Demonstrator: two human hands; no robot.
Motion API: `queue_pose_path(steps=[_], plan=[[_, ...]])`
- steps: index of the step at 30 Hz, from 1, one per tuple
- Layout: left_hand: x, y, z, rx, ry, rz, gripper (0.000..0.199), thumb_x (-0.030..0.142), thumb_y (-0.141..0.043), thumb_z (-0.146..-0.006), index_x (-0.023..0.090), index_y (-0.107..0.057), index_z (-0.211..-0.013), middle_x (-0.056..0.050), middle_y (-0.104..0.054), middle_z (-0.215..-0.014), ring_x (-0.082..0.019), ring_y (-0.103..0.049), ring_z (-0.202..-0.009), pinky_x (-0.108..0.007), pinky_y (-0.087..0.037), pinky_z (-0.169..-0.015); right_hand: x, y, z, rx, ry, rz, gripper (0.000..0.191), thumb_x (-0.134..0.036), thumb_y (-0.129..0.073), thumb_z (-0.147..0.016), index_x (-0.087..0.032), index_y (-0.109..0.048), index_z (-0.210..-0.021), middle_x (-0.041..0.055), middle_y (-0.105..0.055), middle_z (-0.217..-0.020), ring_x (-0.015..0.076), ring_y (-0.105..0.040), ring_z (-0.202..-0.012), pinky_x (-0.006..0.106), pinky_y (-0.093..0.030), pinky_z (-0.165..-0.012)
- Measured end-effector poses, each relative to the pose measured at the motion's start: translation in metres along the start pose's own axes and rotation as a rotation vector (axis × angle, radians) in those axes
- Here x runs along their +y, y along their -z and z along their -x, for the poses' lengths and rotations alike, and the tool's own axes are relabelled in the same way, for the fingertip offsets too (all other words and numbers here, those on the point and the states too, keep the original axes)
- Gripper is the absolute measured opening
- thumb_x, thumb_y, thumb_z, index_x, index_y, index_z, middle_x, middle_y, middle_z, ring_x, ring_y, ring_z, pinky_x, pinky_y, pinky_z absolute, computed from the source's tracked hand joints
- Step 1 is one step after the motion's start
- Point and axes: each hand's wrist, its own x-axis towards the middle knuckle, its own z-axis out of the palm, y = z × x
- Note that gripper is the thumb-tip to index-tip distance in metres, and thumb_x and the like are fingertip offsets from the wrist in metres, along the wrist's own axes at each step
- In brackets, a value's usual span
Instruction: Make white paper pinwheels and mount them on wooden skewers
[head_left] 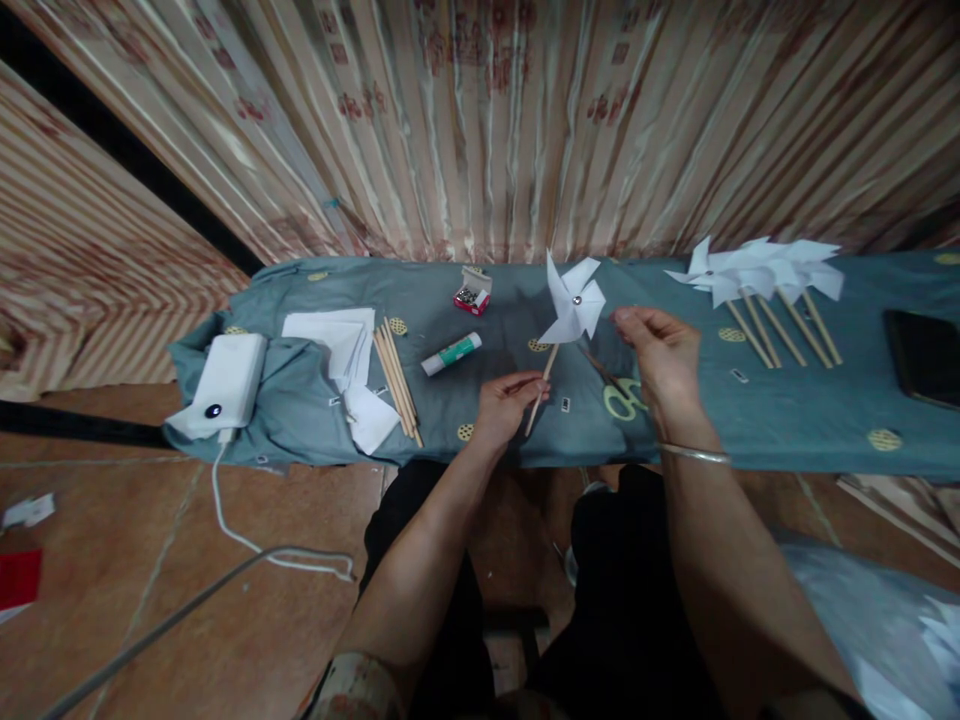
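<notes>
A white paper pinwheel (574, 300) with a silver pin at its centre stands on a thin wooden stick. My left hand (512, 405) grips that stick between thumb and fingers, below the pinwheel. Just right of the blades is my right hand (660, 350), its thumb and forefinger pressed together, apart from the paper; whatever they may hold is too small to make out. Scissors with pale green handles (622, 399) lie beneath, between the hands. Behind my left hand are a glue stick (451, 354) and an open red box of pins (472, 291).
Several finished pinwheels (772, 275) lie at the right, beside a black phone (921, 355). Wooden sticks (397, 385), white paper (341, 345) and a white power bank (229, 380) with a cable are at the left of the cloth-covered table (810, 430).
</notes>
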Motion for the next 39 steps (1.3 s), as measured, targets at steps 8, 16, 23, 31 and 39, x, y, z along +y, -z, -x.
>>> queue_pose_path(steps=[8, 16, 23, 31, 39], plan=[[0.001, -0.001, 0.0, -0.031, 0.029, -0.009, 0.034, 0.035, -0.089, -0.048, 0.016, -0.077, -0.073, -0.004, -0.075, -0.071, -0.014, -0.067, -0.066, -0.028, -0.053, -0.072, 0.004, -0.005, 0.0, -0.047, -0.055, -0.039, 0.012, -0.032, -0.079, -0.066, -0.022, -0.072, -0.065, -0.0041, -0.062, -0.058, 0.0114, -0.052, -0.058, 0.026, -0.045, -0.061], [0.003, -0.001, 0.0, -0.02, 0.031, -0.001, 0.033, 0.034, -0.089, -0.048, 0.016, -0.076, -0.072, -0.003, -0.075, -0.07, -0.013, -0.067, -0.065, -0.027, -0.053, -0.072, 0.006, -0.003, -0.001, -0.058, -0.055, -0.084, 0.02, -0.035, -0.082, -0.065, -0.021, -0.068, -0.06, -0.0052, -0.055, -0.054, 0.0088, -0.046, -0.053, 0.024, -0.038, -0.053], [0.0, 0.0, -0.001, -0.009, 0.021, 0.018, 0.033, 0.032, -0.089, -0.049, 0.015, -0.076, -0.073, -0.004, -0.075, -0.071, -0.014, -0.067, -0.066, -0.027, -0.052, -0.072, 0.0, -0.004, 0.003, -0.067, -0.067, -0.117, 0.028, -0.037, -0.083, -0.064, -0.02, -0.063, -0.055, -0.0052, -0.053, -0.053, 0.0079, -0.043, -0.052, 0.023, -0.036, -0.051], [-0.001, 0.001, -0.002, 0.009, 0.029, 0.009, 0.026, 0.026, -0.086, -0.056, 0.015, -0.076, -0.077, -0.004, -0.075, -0.074, -0.014, -0.067, -0.067, -0.028, -0.052, -0.073, -0.003, -0.007, 0.01, -0.08, -0.131, -0.139, 0.022, -0.035, -0.083, -0.06, -0.021, -0.068, -0.056, -0.004, -0.058, -0.054, 0.0081, -0.047, -0.052, 0.023, -0.04, -0.052], [0.001, -0.003, -0.002, 0.026, 0.03, 0.069, 0.024, 0.024, -0.087, -0.053, 0.014, -0.076, -0.072, -0.003, -0.074, -0.07, -0.013, -0.066, -0.064, -0.029, -0.053, -0.073, -0.005, -0.014, 0.018, -0.077, -0.255, -0.2, 0.023, -0.034, -0.089, -0.05, -0.022, -0.072, -0.06, -0.0035, -0.065, -0.058, 0.0081, -0.054, -0.054, 0.021, -0.046, -0.053]])
